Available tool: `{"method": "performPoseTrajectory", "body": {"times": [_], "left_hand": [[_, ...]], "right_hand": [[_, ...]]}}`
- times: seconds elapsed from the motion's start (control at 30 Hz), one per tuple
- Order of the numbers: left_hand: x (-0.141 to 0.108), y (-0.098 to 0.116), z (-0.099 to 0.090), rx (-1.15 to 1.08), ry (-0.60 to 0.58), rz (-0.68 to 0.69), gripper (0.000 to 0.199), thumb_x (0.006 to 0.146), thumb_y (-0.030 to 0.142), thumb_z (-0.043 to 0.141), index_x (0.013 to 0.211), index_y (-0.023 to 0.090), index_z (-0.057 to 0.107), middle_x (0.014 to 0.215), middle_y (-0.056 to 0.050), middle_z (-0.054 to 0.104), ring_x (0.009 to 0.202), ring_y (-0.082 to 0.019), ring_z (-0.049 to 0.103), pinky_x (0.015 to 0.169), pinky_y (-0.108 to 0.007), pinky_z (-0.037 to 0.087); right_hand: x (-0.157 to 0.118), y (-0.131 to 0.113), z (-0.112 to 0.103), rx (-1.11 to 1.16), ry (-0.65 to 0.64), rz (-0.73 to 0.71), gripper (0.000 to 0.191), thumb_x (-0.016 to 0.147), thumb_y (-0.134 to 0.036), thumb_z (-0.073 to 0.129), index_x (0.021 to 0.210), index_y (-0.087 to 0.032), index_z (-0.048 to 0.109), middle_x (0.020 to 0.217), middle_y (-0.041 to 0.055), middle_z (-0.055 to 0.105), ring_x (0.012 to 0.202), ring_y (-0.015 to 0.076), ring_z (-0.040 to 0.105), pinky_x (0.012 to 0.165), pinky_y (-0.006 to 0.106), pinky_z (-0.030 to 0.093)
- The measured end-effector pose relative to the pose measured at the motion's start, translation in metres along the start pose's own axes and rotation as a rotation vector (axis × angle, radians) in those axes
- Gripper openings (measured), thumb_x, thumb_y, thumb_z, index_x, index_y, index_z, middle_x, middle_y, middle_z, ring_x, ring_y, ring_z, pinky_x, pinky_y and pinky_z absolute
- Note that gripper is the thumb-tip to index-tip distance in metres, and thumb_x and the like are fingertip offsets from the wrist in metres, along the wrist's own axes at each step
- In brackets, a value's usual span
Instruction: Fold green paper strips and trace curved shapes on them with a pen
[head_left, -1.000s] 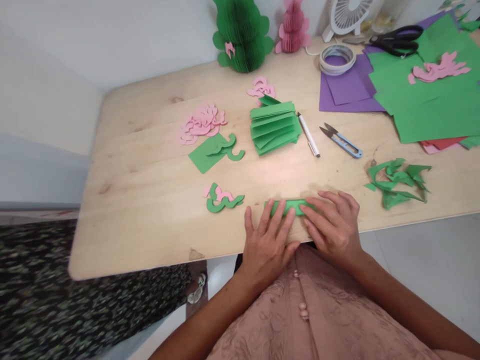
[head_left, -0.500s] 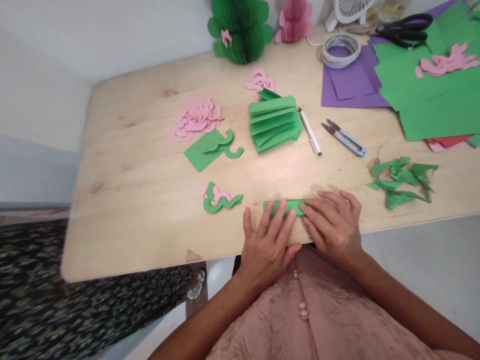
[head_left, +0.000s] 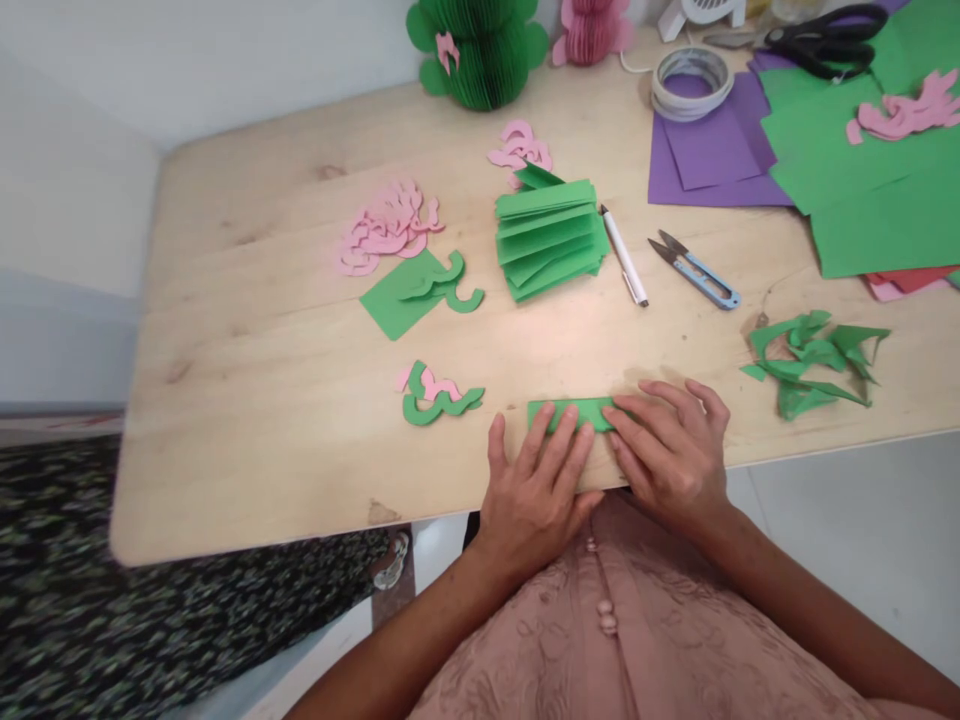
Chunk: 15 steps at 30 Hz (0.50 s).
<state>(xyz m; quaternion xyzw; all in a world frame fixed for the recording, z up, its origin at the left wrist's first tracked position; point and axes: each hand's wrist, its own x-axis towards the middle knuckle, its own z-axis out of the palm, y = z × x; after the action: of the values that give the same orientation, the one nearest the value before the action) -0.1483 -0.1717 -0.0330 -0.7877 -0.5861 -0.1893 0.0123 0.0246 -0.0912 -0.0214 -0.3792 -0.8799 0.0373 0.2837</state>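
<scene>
A narrow folded green paper strip [head_left: 598,410] lies flat near the front edge of the wooden table [head_left: 247,400]. My left hand [head_left: 540,475] rests on its left and middle part, fingers spread and fingertips pressing down. At the strip's right end, my right hand [head_left: 671,440] touches it with the index fingertip and thumb side, its other fingers apart. Left of my hands are wavy green cutouts [head_left: 439,405] with pink ones beneath. Beyond the strip stands a bundle of folded green paper [head_left: 551,235], with a white pen [head_left: 624,255] on its right.
Blue thread snips [head_left: 697,272], green scraps [head_left: 814,360] and green sheets [head_left: 877,210] lie to the right. Farther back are a tape roll [head_left: 691,85], black scissors [head_left: 825,42] and a green honeycomb ornament [head_left: 487,50]. Pink cutouts [head_left: 390,225] sit at centre-left. Patterned fabric [head_left: 187,600] shows lower left.
The view has shifted slightly. Both hands stay at the strip, and a little more of its top surface shows between and above the fingers.
</scene>
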Motion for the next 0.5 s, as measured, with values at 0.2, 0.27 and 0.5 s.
{"method": "performPoseTrajectory", "body": {"times": [0.2, 0.27, 0.5], "left_hand": [[0.0004, 0.0000, -0.0002, 0.002, -0.015, -0.009, 0.053, 0.096, 0.047, 0.043, 0.137, 0.014, 0.051, 0.137, -0.014, 0.057, 0.140, -0.031, 0.035, 0.117, -0.062, 0.004], [0.0008, 0.0001, -0.0003, -0.004, -0.015, -0.013, 0.053, 0.096, 0.047, 0.043, 0.137, 0.014, 0.051, 0.137, -0.014, 0.057, 0.140, -0.032, 0.036, 0.117, -0.062, 0.004], [0.0015, -0.0003, -0.0001, -0.011, -0.012, -0.010, 0.053, 0.097, 0.047, 0.041, 0.135, 0.013, 0.052, 0.138, -0.013, 0.056, 0.139, -0.033, 0.037, 0.116, -0.062, 0.005]], "right_hand": [[0.0003, 0.0001, 0.0004, -0.012, 0.001, -0.002, 0.020, 0.084, -0.018, 0.065, 0.103, -0.020, 0.067, 0.103, 0.0046, 0.073, 0.110, 0.0272, 0.060, 0.104, 0.052, 0.032], [0.0005, 0.0001, 0.0006, -0.017, 0.002, -0.003, 0.020, 0.084, -0.018, 0.065, 0.104, -0.021, 0.067, 0.103, 0.0043, 0.073, 0.110, 0.0270, 0.060, 0.104, 0.051, 0.032], [0.0008, 0.0000, 0.0017, -0.017, 0.003, 0.006, 0.019, 0.084, -0.019, 0.064, 0.103, -0.021, 0.067, 0.103, 0.0039, 0.073, 0.109, 0.0262, 0.060, 0.104, 0.051, 0.032]]}}
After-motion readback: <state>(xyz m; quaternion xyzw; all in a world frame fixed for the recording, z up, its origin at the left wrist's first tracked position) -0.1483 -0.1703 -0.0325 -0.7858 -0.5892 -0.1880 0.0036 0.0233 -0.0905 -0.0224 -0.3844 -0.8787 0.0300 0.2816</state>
